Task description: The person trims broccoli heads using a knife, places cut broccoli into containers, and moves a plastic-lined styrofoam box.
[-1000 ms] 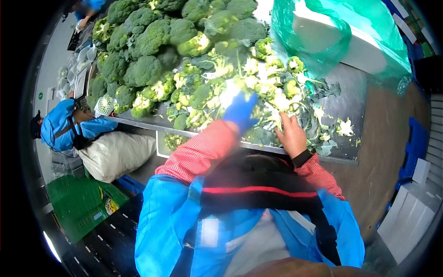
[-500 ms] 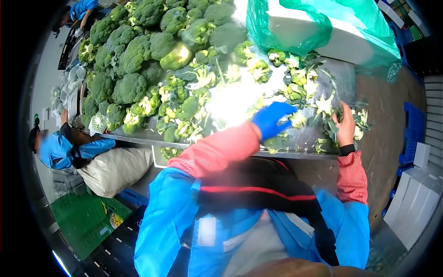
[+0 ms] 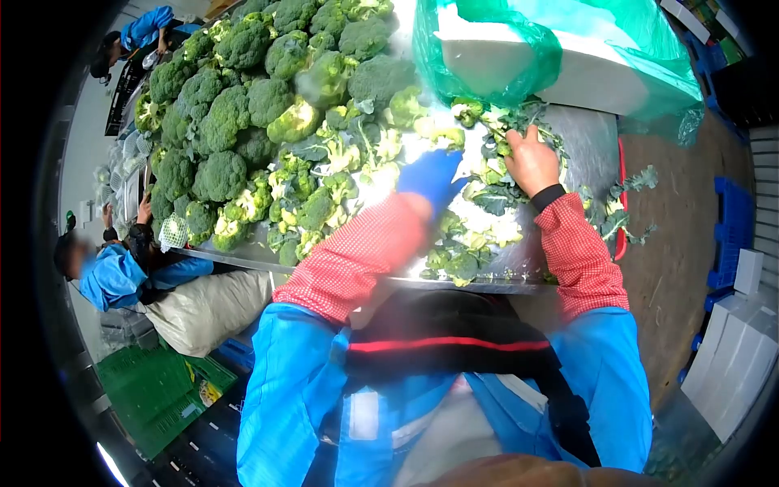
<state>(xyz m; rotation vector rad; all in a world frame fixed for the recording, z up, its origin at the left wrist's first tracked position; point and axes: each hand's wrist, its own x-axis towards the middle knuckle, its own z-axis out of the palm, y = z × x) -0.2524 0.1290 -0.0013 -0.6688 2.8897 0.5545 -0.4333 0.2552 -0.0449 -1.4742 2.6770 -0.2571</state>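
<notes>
My left hand (image 3: 434,180), in a blue glove and blurred, reaches over the broccoli trimmings on the metal table (image 3: 586,146); its fingers are spread. Bare, my right hand (image 3: 532,162) lies among leaves and stalk pieces (image 3: 495,199) below the green bag, its fingers curled round some leafy trimmings. Whole broccoli heads (image 3: 223,118) are heaped at the left of the table. Several leafy scraps (image 3: 623,203) hang in the air or fall past the table's right edge, by a red rim (image 3: 622,235).
A white box in a green bag (image 3: 568,69) stands at the table's far right. Two co-workers, one lower left (image 3: 114,272) and one upper left (image 3: 146,31), are beyond the heap. A white sack (image 3: 211,312), a green crate (image 3: 150,398) and blue pallets (image 3: 733,235) surround the table.
My right hand has moved from the table's right edge back left and farther up. Trimmings have gone over that edge. My left hand has shifted slightly left and away from me.
</notes>
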